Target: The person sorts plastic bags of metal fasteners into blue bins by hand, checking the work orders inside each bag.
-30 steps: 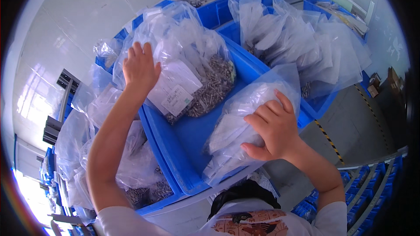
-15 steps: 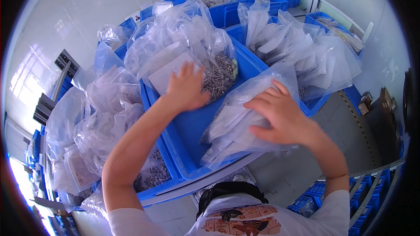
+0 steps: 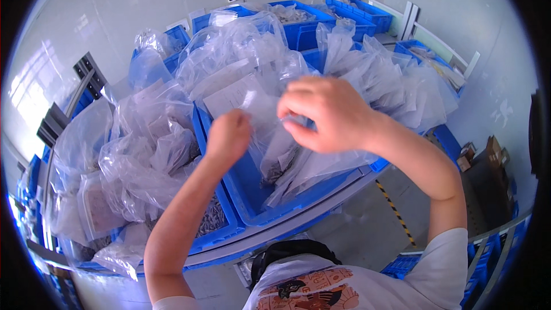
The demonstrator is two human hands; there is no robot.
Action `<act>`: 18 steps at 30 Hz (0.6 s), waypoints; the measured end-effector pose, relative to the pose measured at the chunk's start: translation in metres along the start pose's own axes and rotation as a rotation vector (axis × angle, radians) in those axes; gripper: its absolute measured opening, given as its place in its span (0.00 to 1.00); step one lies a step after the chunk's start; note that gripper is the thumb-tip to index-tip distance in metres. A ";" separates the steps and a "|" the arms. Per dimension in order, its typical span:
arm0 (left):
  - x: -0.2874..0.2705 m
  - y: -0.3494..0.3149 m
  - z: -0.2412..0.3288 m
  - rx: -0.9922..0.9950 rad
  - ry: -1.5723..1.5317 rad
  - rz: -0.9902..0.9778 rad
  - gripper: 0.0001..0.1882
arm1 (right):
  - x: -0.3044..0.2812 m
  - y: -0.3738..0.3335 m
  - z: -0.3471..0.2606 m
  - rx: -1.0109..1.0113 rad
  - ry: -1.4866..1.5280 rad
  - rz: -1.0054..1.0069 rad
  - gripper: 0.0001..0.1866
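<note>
Over a blue bin (image 3: 252, 206) at the bench's near edge, the left hand (image 3: 229, 135) and right hand (image 3: 327, 116), both closed, pinch a clear plastic bag of small metal parts (image 3: 281, 155), with more filled bags (image 3: 373, 80) heaped in bins behind.

White short-sleeved T-shirt (image 3: 402, 278), orange-black chest print, bare forearms

A clear plastic bag (image 3: 281, 143) of small dark metal parts hangs upright over the blue bin (image 3: 252, 201), its top pinched at twelve o'clock between two hands. The parts sag at its six o'clock end, and the film is crumpled.
</note>
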State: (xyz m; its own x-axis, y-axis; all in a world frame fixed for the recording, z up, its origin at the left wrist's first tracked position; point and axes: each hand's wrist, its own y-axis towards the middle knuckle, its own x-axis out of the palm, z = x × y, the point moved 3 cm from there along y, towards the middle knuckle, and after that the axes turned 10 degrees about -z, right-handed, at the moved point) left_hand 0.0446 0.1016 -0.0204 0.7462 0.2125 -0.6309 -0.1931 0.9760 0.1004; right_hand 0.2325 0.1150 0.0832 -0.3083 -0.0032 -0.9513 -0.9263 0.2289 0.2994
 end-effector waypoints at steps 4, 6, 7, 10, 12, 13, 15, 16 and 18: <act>-0.029 -0.013 0.003 -0.066 -0.271 0.123 0.13 | 0.018 -0.037 0.029 0.158 0.025 -0.119 0.10; -0.024 -0.018 0.003 0.036 -0.332 0.139 0.15 | 0.019 -0.041 0.040 0.275 0.021 -0.206 0.11; -0.022 -0.021 0.008 0.145 -0.386 0.150 0.17 | 0.022 -0.041 0.044 0.327 0.010 -0.388 0.12; -0.005 -0.043 0.044 0.294 0.084 0.114 0.20 | 0.025 -0.030 0.060 0.663 0.156 -0.834 0.19; 0.008 -0.040 0.051 0.207 0.177 0.135 0.20 | 0.034 -0.006 0.069 0.769 0.176 -1.053 0.22; 0.015 -0.035 0.051 0.137 0.262 0.149 0.20 | 0.043 0.002 0.078 0.823 0.148 -1.160 0.23; 0.016 -0.018 0.037 0.113 0.115 0.135 0.18 | 0.070 0.019 0.096 0.898 0.054 -1.307 0.26; 0.015 -0.008 0.022 0.081 -0.031 0.130 0.17 | 0.082 0.029 0.100 0.924 -0.008 -1.351 0.28; 0.012 -0.005 -0.004 0.082 -0.081 0.158 0.13 | 0.109 0.032 0.105 0.924 -0.023 -1.178 0.27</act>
State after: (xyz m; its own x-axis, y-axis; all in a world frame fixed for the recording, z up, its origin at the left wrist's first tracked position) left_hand 0.0519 0.0995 -0.0321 0.7601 0.3634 -0.5387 -0.2618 0.9300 0.2581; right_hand 0.1922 0.2245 -0.0185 0.5091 -0.6060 -0.6112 -0.1713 0.6246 -0.7620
